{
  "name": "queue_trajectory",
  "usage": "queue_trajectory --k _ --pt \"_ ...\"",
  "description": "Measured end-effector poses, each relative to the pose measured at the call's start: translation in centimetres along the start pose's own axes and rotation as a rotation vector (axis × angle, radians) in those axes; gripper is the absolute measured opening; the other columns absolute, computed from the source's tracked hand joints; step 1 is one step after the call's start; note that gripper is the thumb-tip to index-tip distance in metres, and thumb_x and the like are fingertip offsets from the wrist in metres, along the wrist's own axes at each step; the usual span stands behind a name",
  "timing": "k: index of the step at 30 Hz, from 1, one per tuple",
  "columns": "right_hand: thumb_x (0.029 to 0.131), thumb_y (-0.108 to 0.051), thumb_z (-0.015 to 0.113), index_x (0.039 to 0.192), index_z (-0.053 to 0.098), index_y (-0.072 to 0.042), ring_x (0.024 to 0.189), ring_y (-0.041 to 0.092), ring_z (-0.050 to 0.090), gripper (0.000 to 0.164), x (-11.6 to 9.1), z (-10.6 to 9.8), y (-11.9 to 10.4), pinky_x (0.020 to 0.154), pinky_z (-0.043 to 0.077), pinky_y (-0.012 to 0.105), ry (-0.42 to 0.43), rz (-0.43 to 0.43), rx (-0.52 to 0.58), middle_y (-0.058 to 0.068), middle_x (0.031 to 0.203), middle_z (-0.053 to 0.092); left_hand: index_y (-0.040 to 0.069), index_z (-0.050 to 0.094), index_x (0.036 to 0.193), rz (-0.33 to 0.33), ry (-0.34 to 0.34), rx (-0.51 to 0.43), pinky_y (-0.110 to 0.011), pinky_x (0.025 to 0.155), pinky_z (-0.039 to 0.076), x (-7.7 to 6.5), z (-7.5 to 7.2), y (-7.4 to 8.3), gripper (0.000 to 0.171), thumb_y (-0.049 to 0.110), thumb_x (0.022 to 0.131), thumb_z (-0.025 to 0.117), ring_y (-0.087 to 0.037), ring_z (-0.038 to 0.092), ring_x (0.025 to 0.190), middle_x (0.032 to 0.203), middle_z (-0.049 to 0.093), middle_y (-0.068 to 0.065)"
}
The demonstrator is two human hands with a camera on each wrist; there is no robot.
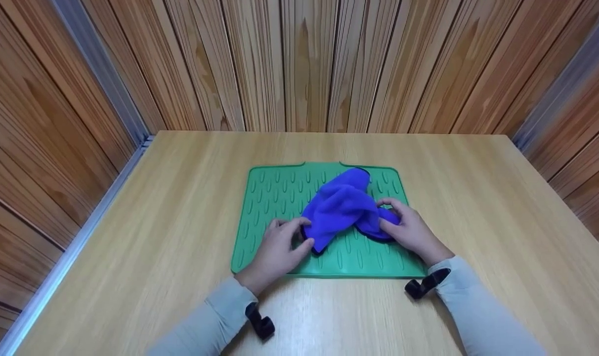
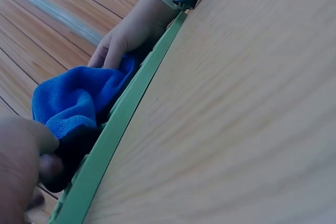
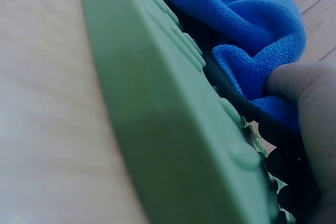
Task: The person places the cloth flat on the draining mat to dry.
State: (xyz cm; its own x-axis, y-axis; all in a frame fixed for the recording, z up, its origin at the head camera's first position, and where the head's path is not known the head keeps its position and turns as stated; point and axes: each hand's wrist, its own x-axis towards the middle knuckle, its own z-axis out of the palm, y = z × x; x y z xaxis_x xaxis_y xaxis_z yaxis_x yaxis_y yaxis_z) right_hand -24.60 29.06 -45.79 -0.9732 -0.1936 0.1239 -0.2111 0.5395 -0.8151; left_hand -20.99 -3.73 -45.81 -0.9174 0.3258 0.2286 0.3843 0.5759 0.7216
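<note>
A blue plush cloth (image 1: 340, 202) with a dark edge lies crumpled and twisted on a green ribbed mat (image 1: 275, 198). At its left edge is my left hand (image 1: 278, 247), fingers loosely bent, the index fingertip touching the fabric and the thumb apart from it near the lower corner. My right hand (image 1: 414, 228) pinches the cloth's right end between thumb and fingers. In the right wrist view the thumb (image 3: 294, 85) presses into the blue cloth (image 3: 252, 30), while the other fingers are mostly hidden in shadow. The left wrist view shows the cloth (image 2: 79, 98) bunched between both hands.
The mat lies on a light wooden table (image 1: 181, 207). Wood-plank walls (image 1: 304, 64) rise behind it and at both sides, with a metal rail (image 1: 82, 237) along the left. Each wrist wears a black strap with a small camera mount (image 1: 425, 284).
</note>
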Motion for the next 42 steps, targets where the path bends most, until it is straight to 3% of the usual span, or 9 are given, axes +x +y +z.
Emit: queue_trajectory --k 4,10,17,21,25,33,37,40,42 --pt "0.097 -0.011 0.063 0.131 0.059 -0.014 0.090 0.025 0.062 0.034 -0.1 0.1 -0.1 0.078 0.050 0.034 0.006 -0.010 -0.012 0.014 0.108 0.068 0.028 0.065 0.128 -0.021 -0.030 -0.037 -0.046 0.098 0.044 -0.2 0.0 0.2 0.032 0.030 0.097 0.071 -0.023 0.046 0.122 0.120 0.064 0.004" --pt "0.097 -0.012 0.063 0.131 0.059 -0.015 0.090 0.026 0.061 0.034 -0.2 0.1 -0.2 0.078 0.050 0.035 0.004 0.006 -0.017 0.013 0.107 0.066 0.026 0.069 0.118 -0.017 -0.045 -0.160 -0.037 0.090 0.047 -0.3 0.0 0.1 0.023 0.015 0.098 0.068 -0.018 0.047 0.109 0.109 0.054 0.003" --pt "0.098 -0.021 0.069 0.128 0.061 -0.017 0.087 0.023 0.062 0.031 -0.7 -0.7 0.2 0.075 0.049 0.031 0.030 0.008 -0.019 0.011 0.107 0.067 0.021 0.068 0.113 -0.033 0.060 -0.177 -0.039 0.089 0.047 -0.5 -1.4 -1.6 0.022 0.010 0.097 0.060 -0.019 0.049 0.108 0.113 0.056 0.000" --pt "0.097 -0.028 0.071 0.131 0.060 -0.019 0.079 0.021 0.062 0.037 -1.0 -1.5 0.3 0.070 0.048 0.028 0.041 0.005 -0.019 0.008 0.093 0.067 0.019 0.067 0.113 -0.044 0.155 -0.159 -0.038 0.086 0.047 -0.4 -2.5 -2.7 0.021 0.008 0.097 0.058 -0.018 0.051 0.105 0.112 0.058 -0.001" --pt "0.096 -0.031 0.071 0.138 0.055 -0.017 0.074 0.020 0.063 0.047 -1.5 -2.3 0.4 0.064 0.049 0.028 0.023 0.018 -0.024 0.007 0.082 0.067 0.017 0.066 0.112 -0.039 0.177 -0.136 -0.037 0.081 0.045 -0.4 -3.2 -3.2 0.020 0.009 0.097 0.058 -0.019 0.049 0.099 0.106 0.058 -0.001" --pt "0.096 -0.031 0.072 0.143 0.050 -0.016 0.064 0.017 0.055 0.054 -2.5 -2.8 0.7 0.059 0.043 0.027 -0.034 0.007 0.013 0.004 0.073 0.058 0.020 0.066 0.115 -0.045 0.121 -0.109 -0.038 0.083 0.045 -1.0 -3.4 -3.5 0.020 0.013 0.098 0.058 -0.018 0.048 0.100 0.107 0.058 0.001" --pt "0.095 -0.027 0.073 0.147 0.046 -0.016 0.081 0.018 0.063 0.058 -2.8 -3.0 1.0 0.070 0.048 0.027 -0.091 -0.019 0.080 0.007 0.095 0.067 0.027 0.064 0.123 -0.055 0.036 -0.107 -0.043 0.089 0.045 -1.3 -3.5 -3.6 0.024 0.022 0.099 0.064 -0.021 0.048 0.109 0.112 0.057 0.000" --pt "0.092 -0.022 0.077 0.149 0.044 -0.018 0.102 0.022 0.066 0.066 -3.3 -3.3 1.2 0.083 0.050 0.028 -0.150 -0.028 0.103 0.012 0.114 0.069 0.034 0.060 0.130 -0.072 -0.059 -0.115 -0.049 0.096 0.045 -1.4 -3.7 -3.6 0.036 0.034 0.095 0.071 -0.024 0.047 0.118 0.124 0.054 -0.003" --pt "0.088 -0.021 0.081 0.149 0.045 -0.021 0.106 0.023 0.065 0.071 -3.6 -3.4 1.3 0.087 0.049 0.027 -0.176 -0.031 0.103 0.012 0.118 0.068 0.037 0.057 0.133 -0.080 -0.106 -0.120 -0.052 0.098 0.045 -1.3 -3.8 -3.6 0.045 0.039 0.092 0.075 -0.026 0.046 0.122 0.131 0.051 -0.006"
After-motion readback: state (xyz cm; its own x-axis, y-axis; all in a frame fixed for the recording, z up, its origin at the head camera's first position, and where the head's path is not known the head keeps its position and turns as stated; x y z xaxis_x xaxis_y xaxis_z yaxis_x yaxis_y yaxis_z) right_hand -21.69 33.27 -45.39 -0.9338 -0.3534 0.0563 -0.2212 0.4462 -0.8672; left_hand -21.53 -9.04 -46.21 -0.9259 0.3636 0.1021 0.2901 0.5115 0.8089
